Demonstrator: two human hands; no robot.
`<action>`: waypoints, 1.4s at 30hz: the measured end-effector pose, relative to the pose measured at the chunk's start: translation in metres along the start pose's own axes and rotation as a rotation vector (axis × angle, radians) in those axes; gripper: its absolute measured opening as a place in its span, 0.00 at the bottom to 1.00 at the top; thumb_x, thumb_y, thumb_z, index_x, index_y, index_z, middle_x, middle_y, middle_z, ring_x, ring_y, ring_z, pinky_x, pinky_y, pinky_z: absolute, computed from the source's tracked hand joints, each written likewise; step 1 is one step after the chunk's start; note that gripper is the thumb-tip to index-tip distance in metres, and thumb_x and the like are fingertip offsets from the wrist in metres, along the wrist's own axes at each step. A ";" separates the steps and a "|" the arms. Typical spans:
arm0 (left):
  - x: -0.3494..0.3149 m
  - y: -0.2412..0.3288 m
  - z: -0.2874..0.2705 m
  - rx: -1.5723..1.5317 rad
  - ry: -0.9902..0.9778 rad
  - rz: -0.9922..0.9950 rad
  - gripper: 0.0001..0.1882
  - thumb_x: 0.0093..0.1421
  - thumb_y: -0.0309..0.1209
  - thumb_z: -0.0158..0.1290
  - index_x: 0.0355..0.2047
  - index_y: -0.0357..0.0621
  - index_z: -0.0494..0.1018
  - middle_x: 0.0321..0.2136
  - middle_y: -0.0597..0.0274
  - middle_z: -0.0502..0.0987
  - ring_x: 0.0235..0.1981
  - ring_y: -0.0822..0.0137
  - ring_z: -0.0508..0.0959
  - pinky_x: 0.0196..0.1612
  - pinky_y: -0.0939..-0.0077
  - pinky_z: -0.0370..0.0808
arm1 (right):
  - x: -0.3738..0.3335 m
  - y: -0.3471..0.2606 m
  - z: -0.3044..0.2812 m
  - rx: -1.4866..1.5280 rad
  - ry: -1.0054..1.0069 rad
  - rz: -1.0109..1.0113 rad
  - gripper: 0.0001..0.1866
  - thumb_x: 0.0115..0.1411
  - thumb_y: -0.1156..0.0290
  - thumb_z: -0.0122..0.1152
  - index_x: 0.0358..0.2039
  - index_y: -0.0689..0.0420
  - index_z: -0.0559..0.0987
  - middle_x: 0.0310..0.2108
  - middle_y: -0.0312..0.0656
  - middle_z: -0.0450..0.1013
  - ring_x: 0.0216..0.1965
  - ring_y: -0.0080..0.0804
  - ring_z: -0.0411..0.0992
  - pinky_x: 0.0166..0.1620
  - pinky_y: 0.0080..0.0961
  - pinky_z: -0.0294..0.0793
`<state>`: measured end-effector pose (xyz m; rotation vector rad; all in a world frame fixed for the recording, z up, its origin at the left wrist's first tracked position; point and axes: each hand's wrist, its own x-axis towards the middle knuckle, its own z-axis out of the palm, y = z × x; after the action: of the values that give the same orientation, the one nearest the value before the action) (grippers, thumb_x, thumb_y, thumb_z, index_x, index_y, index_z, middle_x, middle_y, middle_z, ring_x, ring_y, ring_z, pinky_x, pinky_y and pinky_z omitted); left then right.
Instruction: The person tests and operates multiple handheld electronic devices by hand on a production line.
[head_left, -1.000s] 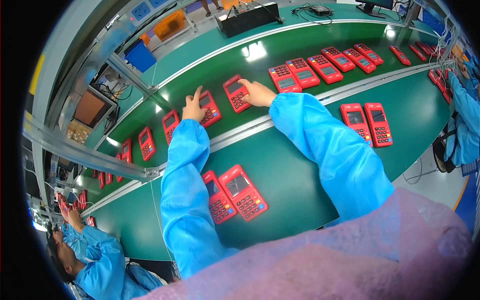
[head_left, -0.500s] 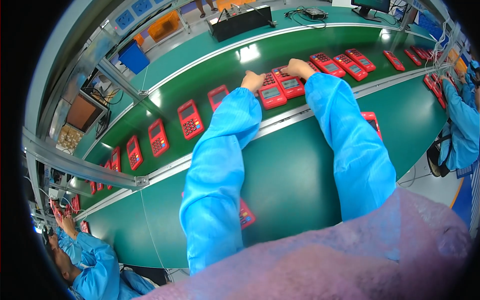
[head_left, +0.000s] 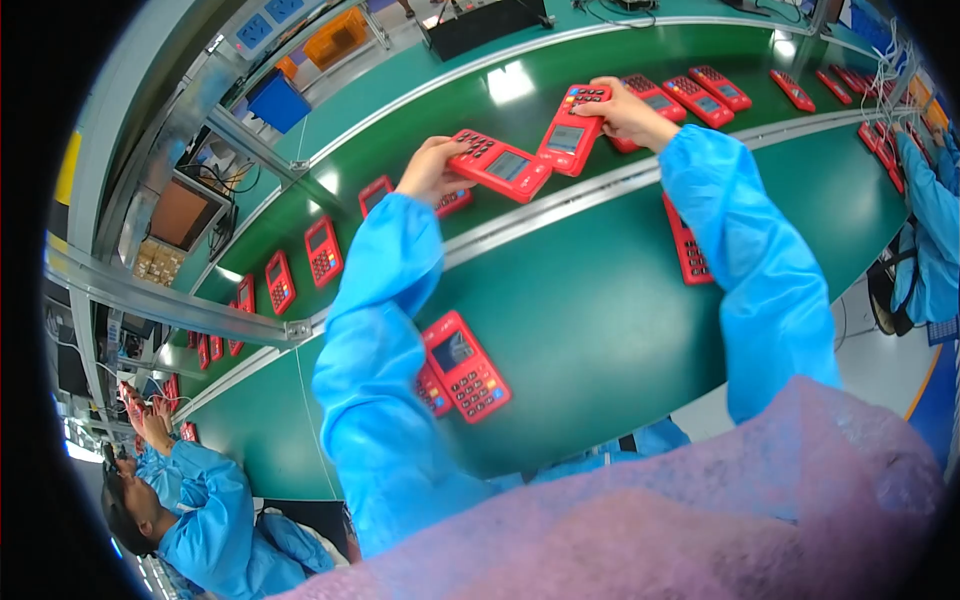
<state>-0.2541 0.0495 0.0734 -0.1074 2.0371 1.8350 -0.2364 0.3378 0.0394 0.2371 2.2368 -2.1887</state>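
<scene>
My left hand (head_left: 432, 170) is closed on the keypad end of a red payment terminal (head_left: 508, 170), which it holds tilted above the belt's near edge. Gripped in my right hand (head_left: 630, 112) is another red terminal (head_left: 568, 140), its grey screen toward me. The two terminals' lower ends come close together; I cannot tell whether they touch. Under my left hand a further terminal (head_left: 455, 202) is partly hidden. On the bench, two overlapping terminals (head_left: 468, 372) lie beside my left forearm, and one more terminal (head_left: 690, 255) is partly covered by my right sleeve.
A green conveyor belt (head_left: 400, 130) crosses ahead, carrying several red terminals on both sides. A metal rail (head_left: 560, 208) divides it from the green bench (head_left: 590, 330). A metal frame post (head_left: 180, 305) stands left. Co-workers in blue sit at far left (head_left: 215, 510) and far right (head_left: 935, 210).
Both hands have lifted a terminal each off the belt, the left moving left and the right tilting its terminal. My forearms have spread apart, uncovering more of the terminals on the bench.
</scene>
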 end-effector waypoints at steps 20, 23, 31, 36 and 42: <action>-0.256 -0.116 0.028 0.308 -0.358 -0.159 0.38 0.60 0.26 0.46 0.64 0.50 0.35 0.28 0.54 0.71 0.23 0.65 0.77 0.24 0.75 0.77 | -0.269 0.043 -0.017 -0.548 -0.208 0.100 0.37 0.55 0.63 0.61 0.59 0.61 0.53 0.33 0.49 0.74 0.20 0.31 0.74 0.30 0.26 0.75; -0.267 -0.112 0.042 0.941 -0.279 0.123 0.33 0.57 0.28 0.52 0.60 0.43 0.51 0.26 0.51 0.72 0.19 0.62 0.77 0.23 0.69 0.74 | -0.275 0.032 -0.014 -1.257 -0.179 0.029 0.38 0.50 0.58 0.65 0.58 0.56 0.59 0.37 0.51 0.72 0.31 0.41 0.73 0.37 0.32 0.74; -0.249 -0.137 0.065 1.271 -0.043 0.678 0.41 0.45 0.29 0.61 0.60 0.57 0.57 0.52 0.40 0.56 0.44 0.45 0.65 0.47 0.58 0.69 | -0.264 0.057 -0.004 -1.375 -0.219 -0.503 0.44 0.45 0.56 0.67 0.62 0.43 0.56 0.43 0.47 0.64 0.45 0.43 0.61 0.44 0.39 0.65; -0.249 -0.152 0.070 1.041 -0.113 0.620 0.36 0.47 0.25 0.57 0.58 0.55 0.60 0.50 0.42 0.59 0.43 0.46 0.66 0.43 0.59 0.71 | -0.283 0.061 0.024 -1.422 -0.065 -0.421 0.39 0.48 0.51 0.63 0.60 0.46 0.60 0.39 0.49 0.64 0.39 0.44 0.64 0.40 0.36 0.68; -0.246 -0.154 0.073 1.142 -0.061 0.766 0.34 0.47 0.25 0.56 0.57 0.54 0.62 0.46 0.46 0.62 0.40 0.50 0.65 0.44 0.61 0.69 | -0.270 0.062 0.042 -1.489 0.088 -0.403 0.35 0.53 0.51 0.58 0.59 0.50 0.61 0.34 0.48 0.65 0.31 0.40 0.67 0.34 0.35 0.69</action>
<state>0.0373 0.0488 0.0074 1.1275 2.9490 0.6240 0.0326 0.2684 0.0057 -0.1645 3.3443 -0.0580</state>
